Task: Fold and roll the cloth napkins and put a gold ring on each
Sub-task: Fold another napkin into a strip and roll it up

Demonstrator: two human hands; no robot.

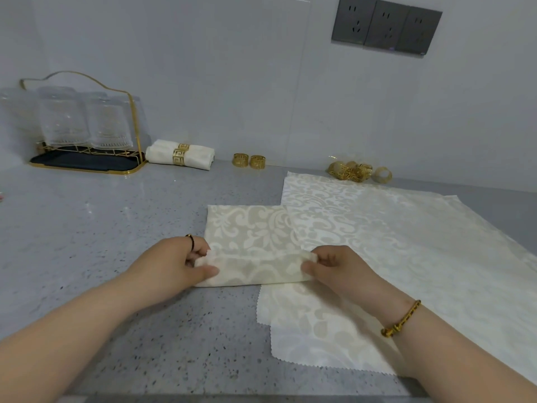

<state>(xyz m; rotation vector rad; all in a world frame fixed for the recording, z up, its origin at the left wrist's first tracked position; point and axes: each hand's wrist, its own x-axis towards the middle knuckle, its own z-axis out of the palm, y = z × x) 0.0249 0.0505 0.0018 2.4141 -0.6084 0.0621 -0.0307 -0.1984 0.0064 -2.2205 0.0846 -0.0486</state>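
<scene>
Cream damask napkin (250,231), near edge rolled, pinched by both hands (180,263).

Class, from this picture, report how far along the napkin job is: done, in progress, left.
Done: ringed rolls lie by the glass rack. In hand: left hand and right hand pinch the ends of a folded napkin, its near edge partly rolled. Left: finish that roll, ring it, then the flat napkins beside it; loose rings wait by the wall.

Pinches napkin roll (257,270) at left end with left hand (174,264), at right end with right hand (341,270); thumbs near, fingers curled far; forearms extended from near edge.
</scene>
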